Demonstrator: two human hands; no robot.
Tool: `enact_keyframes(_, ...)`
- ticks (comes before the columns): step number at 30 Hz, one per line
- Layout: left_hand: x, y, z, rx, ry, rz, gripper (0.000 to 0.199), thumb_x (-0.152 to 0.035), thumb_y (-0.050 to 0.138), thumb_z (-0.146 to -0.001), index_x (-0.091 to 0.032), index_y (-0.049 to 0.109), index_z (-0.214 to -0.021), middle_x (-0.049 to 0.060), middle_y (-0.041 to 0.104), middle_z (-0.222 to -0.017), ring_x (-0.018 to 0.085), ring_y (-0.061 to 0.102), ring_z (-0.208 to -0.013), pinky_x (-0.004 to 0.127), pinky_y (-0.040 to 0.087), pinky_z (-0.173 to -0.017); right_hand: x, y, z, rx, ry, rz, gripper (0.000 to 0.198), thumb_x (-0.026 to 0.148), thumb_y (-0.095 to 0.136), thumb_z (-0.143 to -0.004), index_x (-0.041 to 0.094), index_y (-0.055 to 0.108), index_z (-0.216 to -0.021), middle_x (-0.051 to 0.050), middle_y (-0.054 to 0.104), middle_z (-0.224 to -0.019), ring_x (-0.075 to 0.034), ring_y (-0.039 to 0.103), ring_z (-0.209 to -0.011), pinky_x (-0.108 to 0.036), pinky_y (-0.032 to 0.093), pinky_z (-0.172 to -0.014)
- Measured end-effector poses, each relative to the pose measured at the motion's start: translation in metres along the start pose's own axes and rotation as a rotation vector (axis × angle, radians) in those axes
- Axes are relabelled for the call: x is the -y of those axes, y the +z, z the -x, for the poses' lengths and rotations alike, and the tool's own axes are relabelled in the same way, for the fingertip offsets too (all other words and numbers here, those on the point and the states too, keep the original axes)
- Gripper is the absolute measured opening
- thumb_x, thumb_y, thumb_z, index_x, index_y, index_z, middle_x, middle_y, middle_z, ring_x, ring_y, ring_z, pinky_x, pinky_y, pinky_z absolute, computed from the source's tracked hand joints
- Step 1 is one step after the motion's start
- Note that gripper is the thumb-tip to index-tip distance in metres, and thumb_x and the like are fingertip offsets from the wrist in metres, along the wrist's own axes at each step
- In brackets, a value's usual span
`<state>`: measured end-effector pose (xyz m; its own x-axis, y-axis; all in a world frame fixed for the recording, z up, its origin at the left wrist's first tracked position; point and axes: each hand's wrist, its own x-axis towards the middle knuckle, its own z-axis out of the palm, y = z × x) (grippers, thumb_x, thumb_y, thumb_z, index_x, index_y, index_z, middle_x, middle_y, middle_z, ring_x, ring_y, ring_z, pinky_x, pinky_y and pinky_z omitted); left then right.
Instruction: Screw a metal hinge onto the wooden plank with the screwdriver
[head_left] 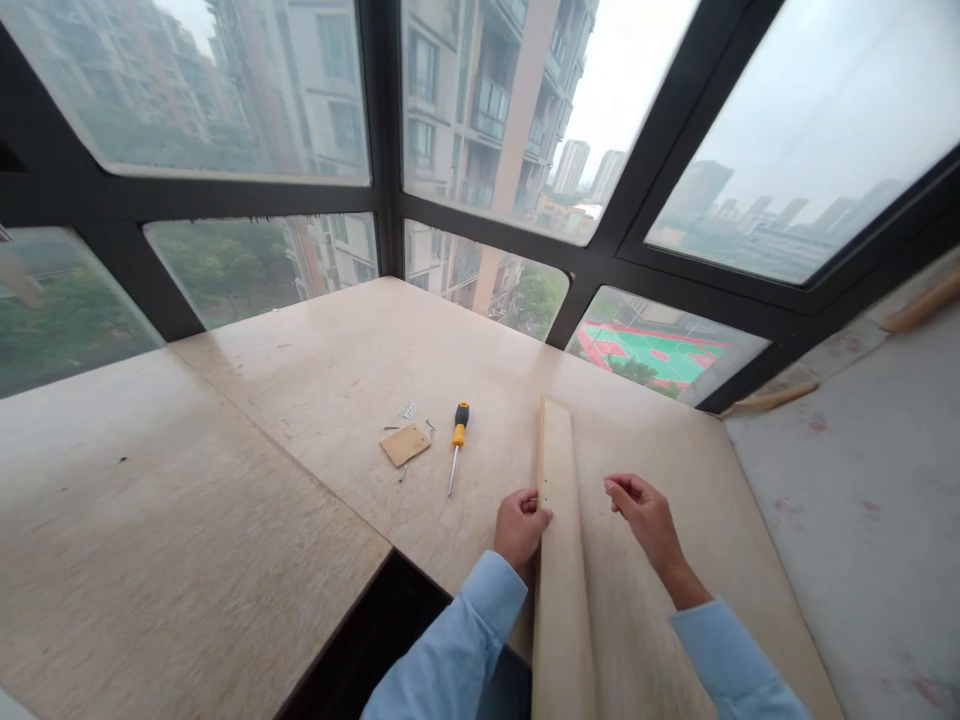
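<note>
A long, pale wooden board lies lengthwise in front of me, with a few small dark holes near its left edge. My left hand is closed at that edge, its thumb on the board and its fingers curled against the side. A tiny thing may be between those fingertips; I cannot make it out. To the right of the board, my right hand hovers with thumb and fingers pinched together. Whatever is in that pinch is hidden or too small to name. A screwdriver with a black and yellow handle rests left of the board.
Beside the screwdriver lie a small brown rectangular piece, a screw and several other small metal parts. The stone-like ledge has a dark gap at its near side. Dark window frames and a wall border it.
</note>
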<state>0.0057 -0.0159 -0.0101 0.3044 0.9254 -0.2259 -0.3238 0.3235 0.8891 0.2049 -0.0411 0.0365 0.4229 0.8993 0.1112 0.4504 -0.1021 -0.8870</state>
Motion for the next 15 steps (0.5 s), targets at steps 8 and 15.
enact_keyframes(8,-0.019,-0.005,-0.003,-0.071,-0.189,0.186,0.039,-0.013,0.081,-0.053,-0.012,0.071,-0.091,0.006,0.073,-0.073,0.017,0.067,-0.064,0.028,0.053,-0.062,-0.056,-0.004,0.047,-0.089,-0.002,-0.024,0.039,0.053,0.063,-0.073,0.016,0.069,-0.084,-0.011,0.072,-0.081,-0.023,0.065,-0.074,-0.035,0.053,-0.069)
enact_keyframes(15,-0.081,-0.007,-0.022,-0.223,-0.176,0.042,0.044,-0.008,0.078,-0.062,-0.011,0.066,-0.104,0.000,0.066,-0.067,0.009,0.056,-0.049,0.020,0.045,-0.047,-0.056,-0.006,0.044,-0.065,-0.002,-0.049,0.042,0.054,0.060,-0.074,0.015,0.070,-0.087,-0.012,0.072,-0.083,-0.024,0.066,-0.075,-0.035,0.053,-0.070)
